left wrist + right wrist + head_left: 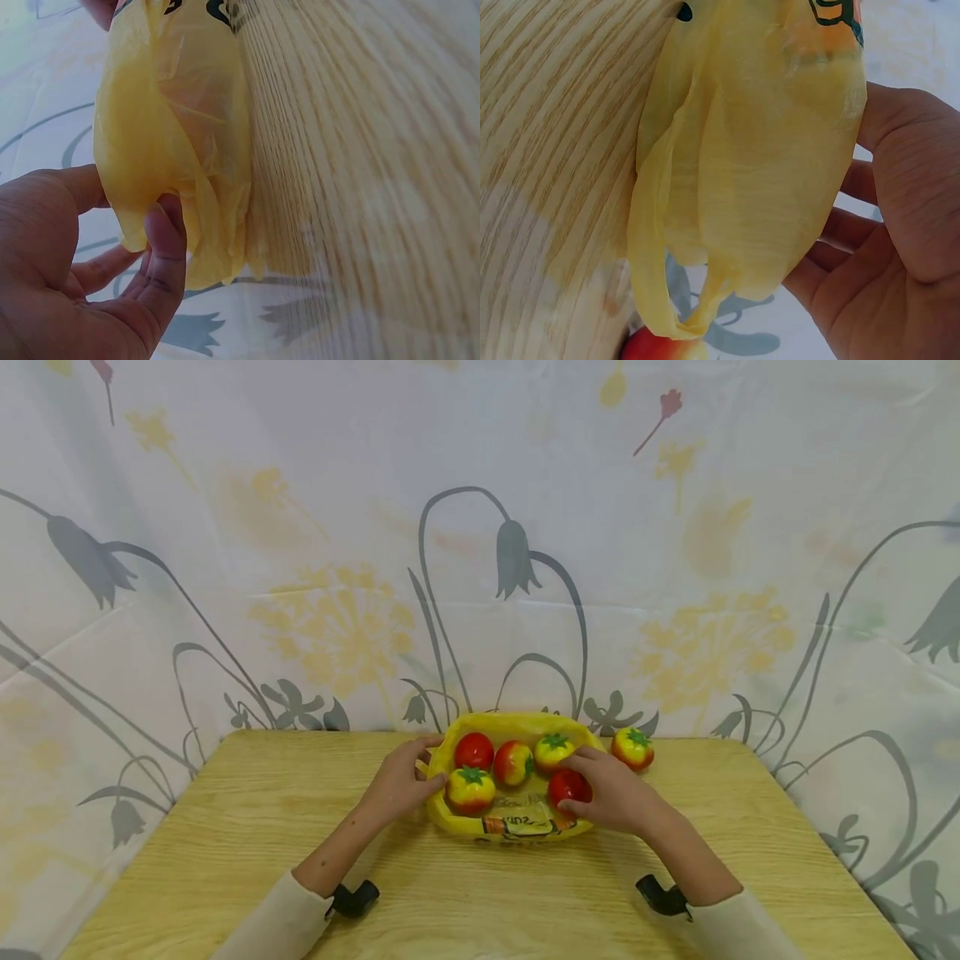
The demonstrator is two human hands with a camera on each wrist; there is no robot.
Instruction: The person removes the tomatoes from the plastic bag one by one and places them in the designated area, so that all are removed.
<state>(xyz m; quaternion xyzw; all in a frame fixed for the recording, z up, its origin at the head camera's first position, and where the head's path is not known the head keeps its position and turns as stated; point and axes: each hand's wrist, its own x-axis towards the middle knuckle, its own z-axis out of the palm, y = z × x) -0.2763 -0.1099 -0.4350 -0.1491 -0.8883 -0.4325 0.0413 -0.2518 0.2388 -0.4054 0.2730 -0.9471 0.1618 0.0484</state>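
A yellow plastic bag (517, 722) lies spread open on the table, its rim forming a shallow bowl shape. Inside sit several shiny tomatoes (513, 763), red and yellow, some with green leafy tops. At the bag's left rim, my left hand (399, 781) pinches the thin plastic between thumb and fingers; the left wrist view shows the thumb on the bag's outer side. My right hand (617, 792) reaches over the right rim and grips a red tomato (567, 786) inside the bag. In the right wrist view, the bag wall hides those fingertips.
Another tomato (633, 749) rests on the wooden table (480, 902) outside the bag, behind the right hand. A flower-printed cloth (480, 543) hangs right behind the table's back edge. A bag handle loop (649, 262) droops on the right side.
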